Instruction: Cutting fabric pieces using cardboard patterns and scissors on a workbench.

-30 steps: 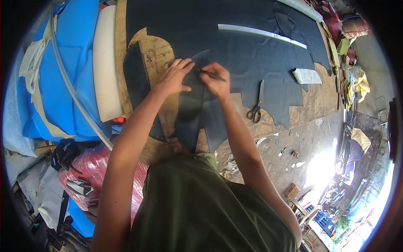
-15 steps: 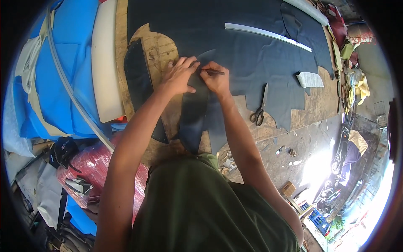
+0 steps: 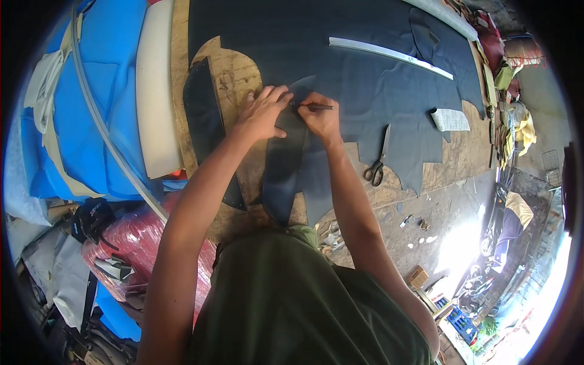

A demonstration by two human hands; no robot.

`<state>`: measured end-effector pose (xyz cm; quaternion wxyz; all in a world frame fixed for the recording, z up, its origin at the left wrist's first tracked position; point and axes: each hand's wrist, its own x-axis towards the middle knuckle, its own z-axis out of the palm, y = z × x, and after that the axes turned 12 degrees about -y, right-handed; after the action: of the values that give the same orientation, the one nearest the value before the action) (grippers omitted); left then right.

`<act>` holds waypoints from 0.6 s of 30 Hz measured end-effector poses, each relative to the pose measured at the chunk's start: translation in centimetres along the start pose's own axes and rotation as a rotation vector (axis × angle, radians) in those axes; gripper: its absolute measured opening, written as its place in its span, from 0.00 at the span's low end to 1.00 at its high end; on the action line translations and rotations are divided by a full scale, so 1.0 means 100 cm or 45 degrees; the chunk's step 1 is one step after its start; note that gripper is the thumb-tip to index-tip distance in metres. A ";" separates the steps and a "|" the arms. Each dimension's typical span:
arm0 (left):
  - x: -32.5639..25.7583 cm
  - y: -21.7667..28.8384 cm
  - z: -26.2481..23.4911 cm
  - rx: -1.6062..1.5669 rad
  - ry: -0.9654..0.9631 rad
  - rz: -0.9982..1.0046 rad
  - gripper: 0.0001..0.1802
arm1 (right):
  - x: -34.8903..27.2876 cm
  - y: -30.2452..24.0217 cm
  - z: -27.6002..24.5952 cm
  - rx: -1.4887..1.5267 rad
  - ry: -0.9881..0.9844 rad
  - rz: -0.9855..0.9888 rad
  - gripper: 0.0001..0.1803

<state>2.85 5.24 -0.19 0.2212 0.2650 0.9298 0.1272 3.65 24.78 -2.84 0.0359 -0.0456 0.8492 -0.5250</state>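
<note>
Just above the middle of the frame, the left hand (image 3: 263,112) lies flat with fingers spread on a long, curved dark pattern piece (image 3: 285,164), pressing it down onto the large dark fabric sheet (image 3: 365,79) that covers the upper centre and upper right of the wooden worktable (image 3: 234,76). Just to its right, almost touching it, the right hand (image 3: 319,118) is closed around a thin pen-like marker (image 3: 316,107), which lies nearly level with its tip pointing right, at the upper edge of the pattern piece. The pattern piece runs from between the two hands down toward the person's green shirt (image 3: 292,298) at the lower centre. Left of it, a second curved dark piece (image 3: 204,131) lies on bare wood. A long pale strip, like a ruler (image 3: 389,55), lies slanted on the fabric at upper centre right. Scissors (image 3: 377,164) with dark handles rest at the fabric's cut edge, right of the right forearm, well apart from the hand. A small pale folded scrap (image 3: 450,120) lies further right on the fabric. At the upper left of the frame, blue sheet material (image 3: 91,115) is stacked beside a white foam slab (image 3: 155,91), and a red wrapped roll (image 3: 131,249) sits at the lower left.
</note>
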 end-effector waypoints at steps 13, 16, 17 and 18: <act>-0.011 -0.005 0.012 -0.001 0.263 0.102 0.48 | -0.049 -0.001 0.009 0.108 0.232 -0.032 0.04; -0.060 -0.014 0.010 -0.207 0.609 0.075 0.38 | -0.102 -0.026 0.018 -0.099 0.296 -0.020 0.06; -0.081 -0.023 0.015 -0.204 0.673 -0.245 0.32 | -0.123 -0.017 0.025 -0.326 0.281 -0.054 0.10; -0.107 -0.032 0.019 -0.194 0.735 -0.582 0.27 | -0.136 -0.014 0.032 -0.544 0.254 -0.097 0.14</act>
<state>10.51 -3.09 0.69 -0.0082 -0.0133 0.9769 0.2130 17.52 22.87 -2.89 -0.0784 -0.0323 0.9380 -0.3362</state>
